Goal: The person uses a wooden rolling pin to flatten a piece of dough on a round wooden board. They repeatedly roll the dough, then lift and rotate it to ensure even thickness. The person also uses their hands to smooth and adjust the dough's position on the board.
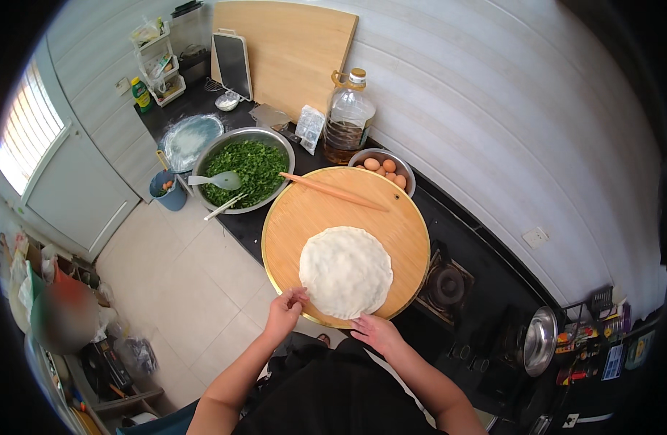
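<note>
A round, pale sheet of dough (346, 272) with a slightly lumpy top lies on the near part of a round wooden board (286, 217). My left hand (285, 312) is at its lower left edge, fingers loosely bent and their tips close to the rim. At the near edge, my right hand (377, 333) is open, with its fingertips touching the dough. Across the far side of the board rests a tapered wooden rolling pin (337, 191), which neither hand touches.
Left of the board stands a steel bowl (293, 161) of chopped greens (257, 161), with a spatula (224, 180) and chopsticks (224, 206). Behind are a bowl of eggs (380, 167) and an oil jug (348, 116). A gas burner (447, 283) and metal basin (540, 341) are at right.
</note>
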